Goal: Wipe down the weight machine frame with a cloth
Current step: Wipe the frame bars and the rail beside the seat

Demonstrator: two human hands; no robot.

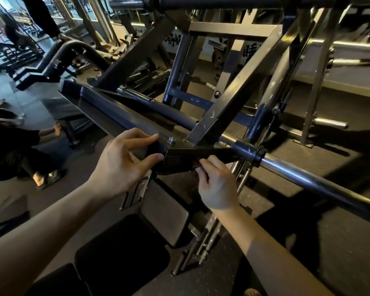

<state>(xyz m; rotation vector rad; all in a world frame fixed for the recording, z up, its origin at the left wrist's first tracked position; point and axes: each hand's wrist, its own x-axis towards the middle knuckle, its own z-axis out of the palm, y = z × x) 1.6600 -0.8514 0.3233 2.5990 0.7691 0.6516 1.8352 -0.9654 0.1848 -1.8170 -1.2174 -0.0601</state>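
The weight machine frame point(220, 107) is dark blue steel tubing with a long sloped beam point(115, 110) that ends at a bolted joint point(171, 141). What looks like a dark cloth point(186, 159) lies folded over that joint. My right hand point(217, 184) is below it, with curled fingertips pinching the cloth's lower edge against the steel. My left hand point(124, 161) is at the beam's end. Its index finger stretches along the top towards the bolt and its thumb touches the cloth's left edge.
A chrome weight bar point(308, 178) runs right and toward me from the joint. Black seat pads point(124, 251) lie below my arms. A person point(13, 154) crouches on the floor at the left. More machines and plate pegs point(350, 63) stand behind.
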